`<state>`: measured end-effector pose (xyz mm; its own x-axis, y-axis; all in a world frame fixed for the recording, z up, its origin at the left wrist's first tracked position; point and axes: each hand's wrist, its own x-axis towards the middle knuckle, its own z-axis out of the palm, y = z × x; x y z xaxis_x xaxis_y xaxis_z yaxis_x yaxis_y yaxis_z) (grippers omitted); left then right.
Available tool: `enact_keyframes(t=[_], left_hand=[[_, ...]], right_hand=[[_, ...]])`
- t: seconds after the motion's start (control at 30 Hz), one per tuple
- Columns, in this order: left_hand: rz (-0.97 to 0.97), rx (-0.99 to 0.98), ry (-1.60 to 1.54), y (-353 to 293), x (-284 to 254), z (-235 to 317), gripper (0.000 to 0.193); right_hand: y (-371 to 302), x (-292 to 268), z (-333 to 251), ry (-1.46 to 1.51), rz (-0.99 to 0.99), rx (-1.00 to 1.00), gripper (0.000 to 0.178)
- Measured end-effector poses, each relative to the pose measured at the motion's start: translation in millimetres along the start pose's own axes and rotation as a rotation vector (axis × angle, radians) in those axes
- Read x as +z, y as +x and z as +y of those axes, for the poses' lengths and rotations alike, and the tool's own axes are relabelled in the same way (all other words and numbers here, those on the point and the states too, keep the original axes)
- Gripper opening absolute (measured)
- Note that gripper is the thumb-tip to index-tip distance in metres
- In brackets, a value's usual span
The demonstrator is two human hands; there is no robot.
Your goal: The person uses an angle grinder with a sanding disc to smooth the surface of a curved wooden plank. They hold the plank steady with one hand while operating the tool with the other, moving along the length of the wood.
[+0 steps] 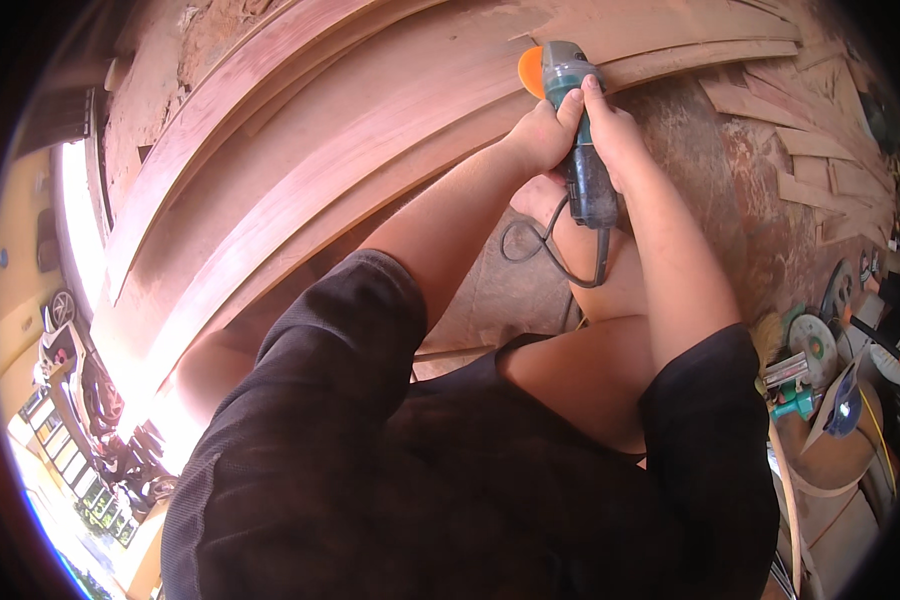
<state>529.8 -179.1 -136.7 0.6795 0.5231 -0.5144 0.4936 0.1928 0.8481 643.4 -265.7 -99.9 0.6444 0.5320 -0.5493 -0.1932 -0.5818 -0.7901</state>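
Both my hands are closed around an angle grinder [592,180] with a teal and dark body. My left hand [547,135] grips its left side near the head, and my right hand [613,130] wraps the right side, thumb pointing up the tool. An orange disc [531,72] shows at the left of the grinder's head, beside the edge of a long wooden board [370,150]. Whether the disc touches the wood I cannot tell. The black power cord [602,262] loops down from the tool's rear end, past my bare leg.
Another long board [210,130] lies farther left. Wood offcuts [820,165] are piled on the dusty floor at the right. At the lower right stand a round disc [812,338], a teal tool [795,403] and a bucket-like container [830,455]. A motorbike [65,370] stands at the bright left opening.
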Motion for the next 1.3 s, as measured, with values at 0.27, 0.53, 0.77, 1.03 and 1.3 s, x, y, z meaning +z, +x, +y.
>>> enact_keyframes(t=[0.27, 0.53, 0.77, 1.03, 1.3], left_hand=[[0.202, -0.015, -0.43, -103, -84, -67, 0.081], [0.26, -0.014, -0.373, -102, -43, -51, 0.078], [0.056, -0.01, -0.005, 16, -9, 8, 0.091], [0.064, -0.04, -0.118, -18, -55, 1, 0.087], [0.431, -0.097, -0.498, -147, -115, -69, 0.089]], right_hand=[[-36, 123, -12, -0.32, -0.48, -0.153, 0.105], [-23, 90, 1, -0.466, -0.46, -0.215, 0.094], [20, 7, -20, -0.063, -0.125, -0.007, 0.09], [12, 58, -24, 0.005, -0.228, -0.059, 0.09], [-68, 175, -50, -0.531, -0.626, -0.258, 0.108]])
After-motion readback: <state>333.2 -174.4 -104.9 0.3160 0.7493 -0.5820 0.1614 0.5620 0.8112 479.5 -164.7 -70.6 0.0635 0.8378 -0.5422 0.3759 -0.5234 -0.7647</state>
